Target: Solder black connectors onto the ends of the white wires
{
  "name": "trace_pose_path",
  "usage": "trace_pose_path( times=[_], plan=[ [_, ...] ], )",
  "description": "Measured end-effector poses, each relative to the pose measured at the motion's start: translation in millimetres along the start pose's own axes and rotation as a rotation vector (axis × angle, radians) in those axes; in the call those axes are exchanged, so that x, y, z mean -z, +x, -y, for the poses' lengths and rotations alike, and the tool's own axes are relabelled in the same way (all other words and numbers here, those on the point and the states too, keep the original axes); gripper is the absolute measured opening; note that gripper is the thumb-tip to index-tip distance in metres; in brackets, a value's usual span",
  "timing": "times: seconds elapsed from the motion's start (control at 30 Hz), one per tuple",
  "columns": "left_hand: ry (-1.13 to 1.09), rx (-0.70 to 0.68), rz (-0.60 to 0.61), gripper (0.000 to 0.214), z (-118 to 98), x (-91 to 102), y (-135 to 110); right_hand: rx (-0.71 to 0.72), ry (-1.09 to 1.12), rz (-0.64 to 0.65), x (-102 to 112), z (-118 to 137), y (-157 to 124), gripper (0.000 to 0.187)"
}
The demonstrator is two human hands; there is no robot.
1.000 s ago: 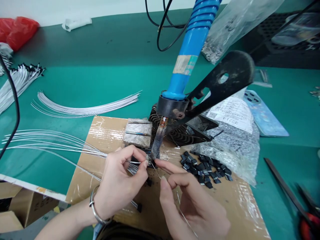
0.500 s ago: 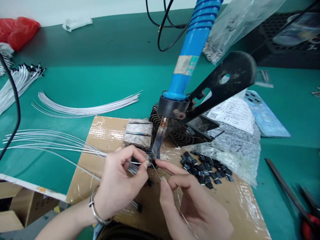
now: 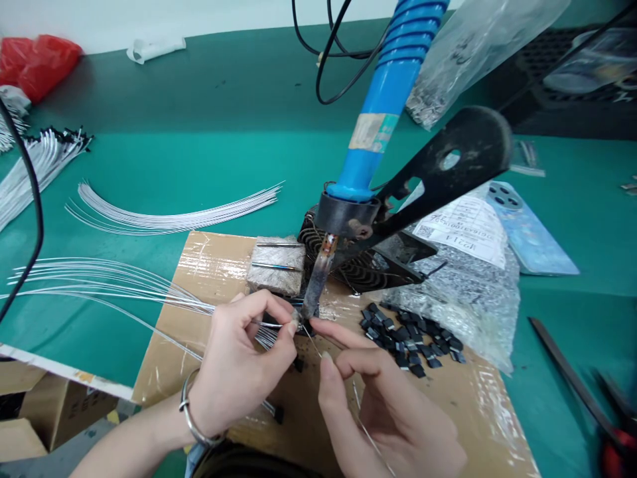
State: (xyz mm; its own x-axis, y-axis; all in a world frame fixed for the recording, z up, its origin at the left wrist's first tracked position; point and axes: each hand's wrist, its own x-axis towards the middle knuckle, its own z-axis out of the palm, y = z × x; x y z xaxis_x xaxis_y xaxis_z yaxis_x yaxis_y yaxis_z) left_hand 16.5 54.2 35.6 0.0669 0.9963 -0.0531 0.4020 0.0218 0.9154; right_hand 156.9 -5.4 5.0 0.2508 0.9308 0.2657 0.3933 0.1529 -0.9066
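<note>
A blue-handled soldering iron is clamped tip-down in a black metal stand. My left hand pinches a thin white wire just left of the tip; the wire's end is mostly hidden by my fingertips. Between my right thumb and forefinger runs a thin strand of solder wire, reaching up to the iron's tip and trailing down through my palm. My right hand has one finger stretched close to the tip. More white wires lie left of my left hand, passing beneath it.
Small black connectors are heaped right of the tip on the taped cardboard. Behind my left hand sits a grey pad. A wire bundle, labelled bag, phone and tweezers-like metal tool lie around.
Almost nothing differs. The whole view has shifted very slightly, while both hands keep their places at the iron's tip.
</note>
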Motion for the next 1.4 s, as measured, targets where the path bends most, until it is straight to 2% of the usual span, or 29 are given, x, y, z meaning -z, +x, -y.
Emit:
trace_pose_path(
  times=[1.4],
  plan=[
    [-0.023, 0.005, 0.018, 0.015, 0.2, 0.5, 0.7, 0.017, -0.028, -0.013, 0.8, -1.9, 1.1, 0.018]
  ],
)
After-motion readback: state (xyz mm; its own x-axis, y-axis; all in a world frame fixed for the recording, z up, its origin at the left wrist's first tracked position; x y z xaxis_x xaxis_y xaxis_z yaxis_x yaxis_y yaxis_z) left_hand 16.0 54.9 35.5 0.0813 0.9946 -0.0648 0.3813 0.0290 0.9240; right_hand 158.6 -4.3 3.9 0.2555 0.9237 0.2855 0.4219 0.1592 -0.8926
